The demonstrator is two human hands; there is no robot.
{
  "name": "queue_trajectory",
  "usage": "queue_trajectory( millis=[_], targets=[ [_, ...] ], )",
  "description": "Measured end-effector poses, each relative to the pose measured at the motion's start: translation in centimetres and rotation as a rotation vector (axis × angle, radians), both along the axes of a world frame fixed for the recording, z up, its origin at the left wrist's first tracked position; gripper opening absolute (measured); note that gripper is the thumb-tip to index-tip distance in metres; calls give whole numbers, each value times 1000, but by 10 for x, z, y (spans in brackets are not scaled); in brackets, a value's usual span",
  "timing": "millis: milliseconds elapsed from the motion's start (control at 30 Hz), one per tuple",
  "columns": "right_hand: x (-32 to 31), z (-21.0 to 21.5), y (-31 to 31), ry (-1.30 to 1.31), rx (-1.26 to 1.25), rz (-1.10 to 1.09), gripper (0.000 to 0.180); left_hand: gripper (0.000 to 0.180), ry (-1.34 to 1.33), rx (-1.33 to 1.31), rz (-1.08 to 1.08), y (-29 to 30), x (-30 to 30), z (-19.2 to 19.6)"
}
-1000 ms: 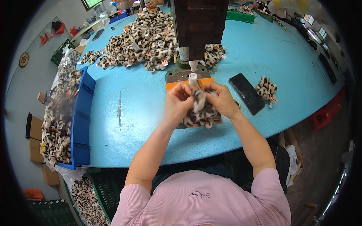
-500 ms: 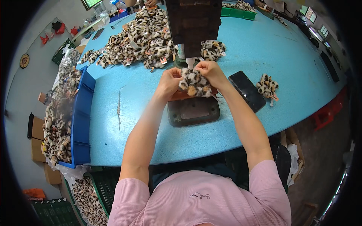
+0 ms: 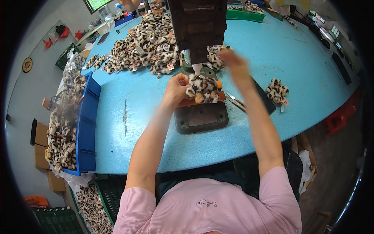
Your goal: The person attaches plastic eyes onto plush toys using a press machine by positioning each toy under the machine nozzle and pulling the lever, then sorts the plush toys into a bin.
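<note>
Under the white nozzle [image 3: 197, 69] of a dark bench machine [image 3: 198, 33] lies a leopard-spotted plush toy [image 3: 202, 88]. My left hand [image 3: 177, 89] pinches its left edge. My right hand [image 3: 235, 64] is off the toy, raised to its right near a few spotted plush pieces [image 3: 215, 58]; motion smears its fingers. Orange parts of the machine stick out beside the toy. Below my right hand, a pair of scissors [image 3: 237, 103] lies partly behind my forearm. The machine's dark base plate [image 3: 202, 120] shows in front of the toy.
A large heap of spotted plush toys [image 3: 144, 45] covers the far left of the blue table [image 3: 148, 101]. More fill a blue bin [image 3: 87, 124] at left. A dark phone [image 3: 265, 97] and one plush toy [image 3: 277, 91] lie at right. Another person's hand [image 3: 130, 4] shows at the back.
My right hand has let go of the plush toy and moved up and to the right. The scissors have come into sight. My left hand stays on the toy.
</note>
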State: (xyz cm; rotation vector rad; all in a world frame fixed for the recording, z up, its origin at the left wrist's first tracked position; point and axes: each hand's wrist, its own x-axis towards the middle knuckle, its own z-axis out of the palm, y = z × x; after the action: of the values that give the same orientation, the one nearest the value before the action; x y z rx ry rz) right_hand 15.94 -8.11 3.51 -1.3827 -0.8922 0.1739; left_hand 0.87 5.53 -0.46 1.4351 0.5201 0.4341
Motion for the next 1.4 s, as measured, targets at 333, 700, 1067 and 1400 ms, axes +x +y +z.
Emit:
queue_trajectory(
  millis=[333,700,1067,1400],
  targets=[
    [-43,118,-142,-323,735,201,16,16,-8,-14,-12,-9,1,9],
    [-26,-13,-64,384,-119,110,24,29,-33,-164,68,-35,-27,28],
    [-134,33,-61,-252,163,480,43,14,-377,129,57,-66,-104,76],
    [-52,-19,-67,33,-45,160,20,20,28,1353,972,193,-320,139]
  ],
)
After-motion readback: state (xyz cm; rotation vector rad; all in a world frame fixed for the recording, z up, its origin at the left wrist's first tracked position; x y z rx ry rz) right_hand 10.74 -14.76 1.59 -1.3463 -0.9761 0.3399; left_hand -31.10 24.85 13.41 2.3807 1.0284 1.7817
